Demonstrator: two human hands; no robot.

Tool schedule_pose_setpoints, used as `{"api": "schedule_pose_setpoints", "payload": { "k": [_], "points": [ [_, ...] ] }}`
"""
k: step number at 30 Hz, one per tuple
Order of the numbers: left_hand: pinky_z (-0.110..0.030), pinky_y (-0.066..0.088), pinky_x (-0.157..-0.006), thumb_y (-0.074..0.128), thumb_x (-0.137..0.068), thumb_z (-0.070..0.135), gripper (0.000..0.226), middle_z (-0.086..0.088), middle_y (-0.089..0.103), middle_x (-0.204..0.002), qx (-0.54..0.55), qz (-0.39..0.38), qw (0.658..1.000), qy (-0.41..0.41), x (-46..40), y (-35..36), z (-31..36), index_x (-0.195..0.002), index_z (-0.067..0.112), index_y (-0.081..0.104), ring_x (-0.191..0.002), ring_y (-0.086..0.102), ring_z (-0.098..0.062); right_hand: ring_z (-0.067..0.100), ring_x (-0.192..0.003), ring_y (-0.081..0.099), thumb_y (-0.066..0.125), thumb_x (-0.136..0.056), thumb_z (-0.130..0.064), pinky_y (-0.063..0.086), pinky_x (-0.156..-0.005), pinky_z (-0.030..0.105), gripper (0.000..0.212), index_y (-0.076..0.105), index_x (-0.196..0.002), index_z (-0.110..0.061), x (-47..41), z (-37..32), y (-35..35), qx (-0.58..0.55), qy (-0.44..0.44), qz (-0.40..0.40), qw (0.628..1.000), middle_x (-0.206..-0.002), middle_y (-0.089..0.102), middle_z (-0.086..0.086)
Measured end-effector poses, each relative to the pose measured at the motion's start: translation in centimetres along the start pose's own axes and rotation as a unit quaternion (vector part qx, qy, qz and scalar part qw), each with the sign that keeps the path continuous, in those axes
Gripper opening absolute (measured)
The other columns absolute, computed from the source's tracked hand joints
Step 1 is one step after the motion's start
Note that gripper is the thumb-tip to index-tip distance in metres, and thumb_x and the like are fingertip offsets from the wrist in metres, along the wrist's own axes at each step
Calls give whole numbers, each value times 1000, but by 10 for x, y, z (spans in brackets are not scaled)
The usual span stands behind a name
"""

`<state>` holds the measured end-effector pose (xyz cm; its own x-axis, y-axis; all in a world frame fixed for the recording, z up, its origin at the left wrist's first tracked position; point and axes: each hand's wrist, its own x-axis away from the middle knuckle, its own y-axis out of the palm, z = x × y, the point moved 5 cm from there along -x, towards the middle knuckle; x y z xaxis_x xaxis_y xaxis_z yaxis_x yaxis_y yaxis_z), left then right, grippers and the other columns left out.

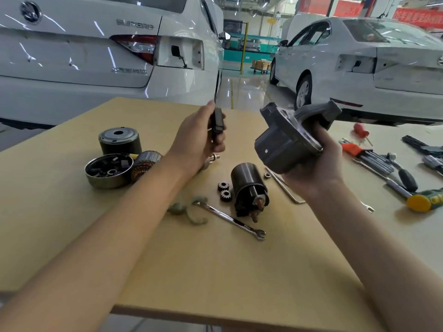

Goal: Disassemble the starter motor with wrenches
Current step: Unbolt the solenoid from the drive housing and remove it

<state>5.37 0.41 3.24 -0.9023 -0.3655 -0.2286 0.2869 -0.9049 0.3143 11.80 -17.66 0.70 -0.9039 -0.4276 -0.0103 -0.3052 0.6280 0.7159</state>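
My right hand (314, 161) grips the grey starter drive housing (290, 140) and holds it up above the table, its flange tilted to the right. My left hand (196, 140) holds a small dark block-shaped part (218, 124) upright between thumb and fingers. On the tan table (215, 271) lie the dark solenoid (249, 188), two small pinion gears (224, 190), a combination wrench (230, 219), the copper-wound armature (145, 164), a black field casing (119, 141) and an end cap with brush parts (109, 170).
A pale green fork lever (189, 209) lies left of the wrench. A long thin bolt (285, 185) rests under the housing. Hex keys (369, 156), a ratchet (400, 173), a red screwdriver (360, 131) and a yellow mallet (424, 200) lie at right. Two white cars stand behind.
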Motion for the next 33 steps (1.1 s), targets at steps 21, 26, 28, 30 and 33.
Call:
{"api": "schedule_pose_setpoints", "payload": {
  "k": [21,26,28,30,33],
  "points": [
    [-27,29,-49,66,-88,44,31,3,48,-72,-758,-92,645,20,-35,0,-16,-77,20,51,-62,46,-14,30,-94,69,71,-75,-42,55,-83,46,51,62,-118,-14,-86,30,22,194,51,156,967,-106,71,9],
    [-30,35,-62,67,-87,40,21,-3,60,-89,-793,-137,585,100,-28,16,-21,-90,20,63,-82,58,-29,30,-89,70,81,-67,-36,57,-81,47,60,59,-119,-12,-86,38,13,219,73,174,957,-102,72,10],
    [-32,36,-66,63,-89,39,25,-7,64,-100,-805,-151,563,108,-28,17,-23,-98,17,66,-93,61,-30,29,-84,70,85,-63,-33,59,-71,43,62,59,-115,-11,-84,41,9,217,68,189,955,-98,72,10],
    [-32,38,-66,61,-90,38,26,-7,65,-103,-811,-164,551,107,-27,17,-23,-103,16,66,-96,61,-29,25,-80,70,86,-65,-29,57,-56,33,60,57,-113,-9,-82,39,7,220,42,192,955,-97,70,10],
    [-32,41,-68,59,-92,35,25,-7,64,-106,-817,-182,539,96,-24,17,-23,-105,14,64,-96,61,-28,22,-90,66,84,-70,-23,57,-65,33,64,47,-119,-5,-77,32,10,261,6,162,952,-108,63,12]
  ]
}}
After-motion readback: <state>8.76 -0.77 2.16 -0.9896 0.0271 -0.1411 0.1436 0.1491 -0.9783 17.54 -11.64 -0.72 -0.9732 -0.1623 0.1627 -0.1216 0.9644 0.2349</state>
